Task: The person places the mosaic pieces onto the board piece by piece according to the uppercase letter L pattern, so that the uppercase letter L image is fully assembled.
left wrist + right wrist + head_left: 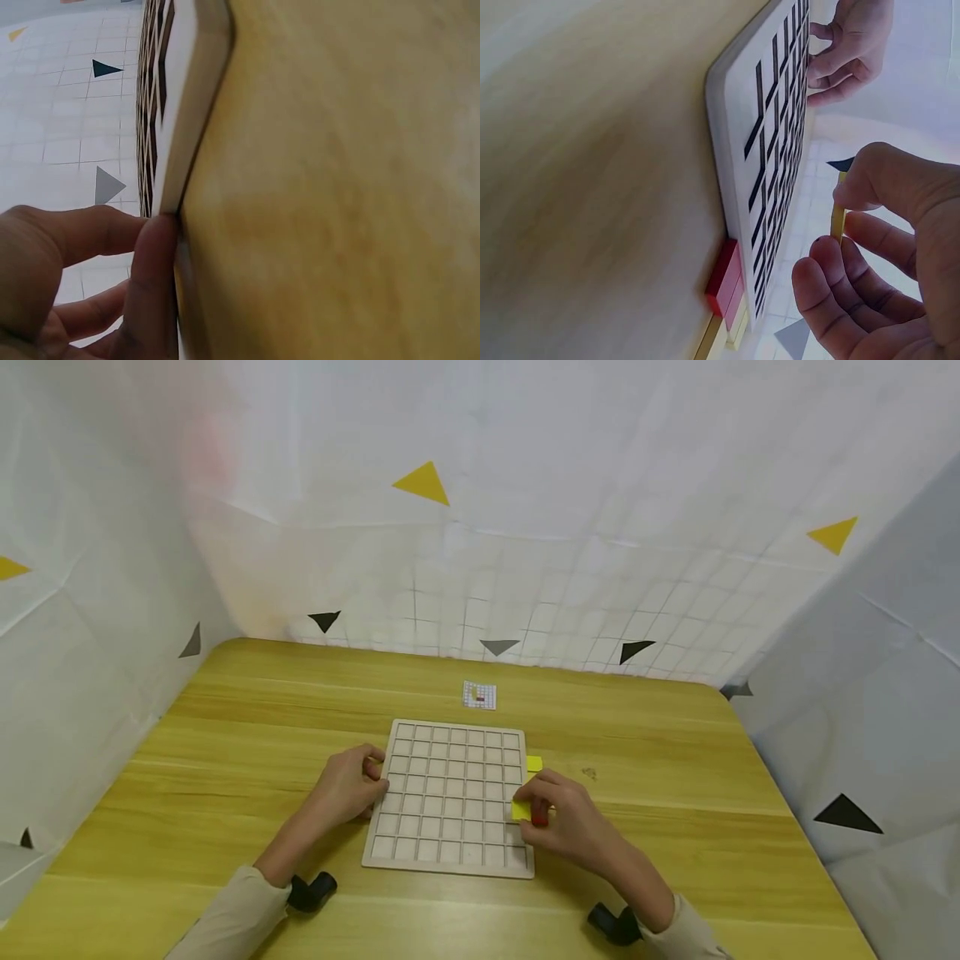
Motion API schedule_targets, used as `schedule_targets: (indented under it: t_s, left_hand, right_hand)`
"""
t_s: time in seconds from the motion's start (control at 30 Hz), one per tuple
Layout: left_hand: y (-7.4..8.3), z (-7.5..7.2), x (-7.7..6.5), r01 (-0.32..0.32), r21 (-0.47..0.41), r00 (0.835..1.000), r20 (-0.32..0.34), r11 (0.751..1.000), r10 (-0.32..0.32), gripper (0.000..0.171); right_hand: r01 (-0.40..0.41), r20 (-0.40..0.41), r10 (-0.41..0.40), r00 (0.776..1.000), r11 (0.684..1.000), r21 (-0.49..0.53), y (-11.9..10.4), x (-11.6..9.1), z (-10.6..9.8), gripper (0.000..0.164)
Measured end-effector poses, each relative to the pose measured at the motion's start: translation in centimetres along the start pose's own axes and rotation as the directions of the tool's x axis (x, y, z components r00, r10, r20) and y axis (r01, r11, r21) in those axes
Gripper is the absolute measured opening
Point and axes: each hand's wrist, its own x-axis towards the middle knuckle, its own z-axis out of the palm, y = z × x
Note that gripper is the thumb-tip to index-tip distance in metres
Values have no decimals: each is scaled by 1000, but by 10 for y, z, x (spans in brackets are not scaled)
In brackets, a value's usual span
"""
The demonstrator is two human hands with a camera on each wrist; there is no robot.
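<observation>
A pale wooden board (453,793) with a grid of square recesses lies flat on the table, its recesses bare. At its left edge, my left hand (345,787) holds the rim between thumb and a finger, as the left wrist view (142,232) shows close up. My right hand (570,818) pinches a thin yellow tile (839,214) between thumb and fingertips, raised over the board's right side. Below that hand, a red block (724,279) rests against the board's right edge, with yellow pieces (711,339) beside it. Part of the red block is hidden by fingers in the head view.
Behind the board lies a small printed card (479,695) showing a grid with coloured marks. Another yellow piece (534,764) pokes out past the board's right edge. White sheeting (480,568) with coloured triangles surrounds the wooden table (247,743) at the back and sides.
</observation>
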Motion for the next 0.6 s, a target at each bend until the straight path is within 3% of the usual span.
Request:
schedule_targets:
  t_s: [0.6]
  left_hand:
    - [1,2,-1,9,14,1000,-15,1000,-9,39]
  right_hand:
    - [-8,4,8,1000,1000,-22,-4,14,3,26]
